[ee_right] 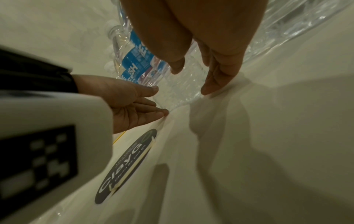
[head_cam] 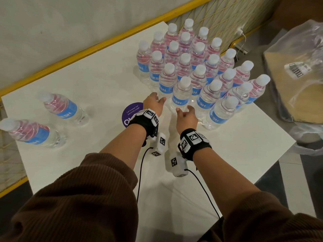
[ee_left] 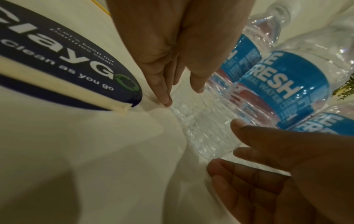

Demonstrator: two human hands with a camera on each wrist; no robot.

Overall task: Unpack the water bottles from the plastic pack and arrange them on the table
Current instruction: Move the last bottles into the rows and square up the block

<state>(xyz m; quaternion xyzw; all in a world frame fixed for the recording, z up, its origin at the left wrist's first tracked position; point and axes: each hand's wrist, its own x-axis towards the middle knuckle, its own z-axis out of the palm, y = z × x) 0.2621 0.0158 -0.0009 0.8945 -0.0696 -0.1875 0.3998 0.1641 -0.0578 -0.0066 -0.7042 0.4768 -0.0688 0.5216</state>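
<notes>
White table (head_cam: 90, 81) under me. Both palms open, my left hand (head_cam: 153, 102) and right hand (head_cam: 186, 116) flank the front bottle (head_cam: 180, 95) at twelve o'clock; the block of bottles (head_cam: 197, 60) stands behind. I should nudge it low and evenly, since squeezing high may tip it.

Soft overhead light is leaving the head view sharp, its edges bending. Both wrist views are looking dim and blurred, shadows falling across the table (ee_right: 268, 136).

purple sticker (head_cam: 132, 110) half hidden by left wrist, plastic pack (head_cam: 304, 70) cropped
</notes>
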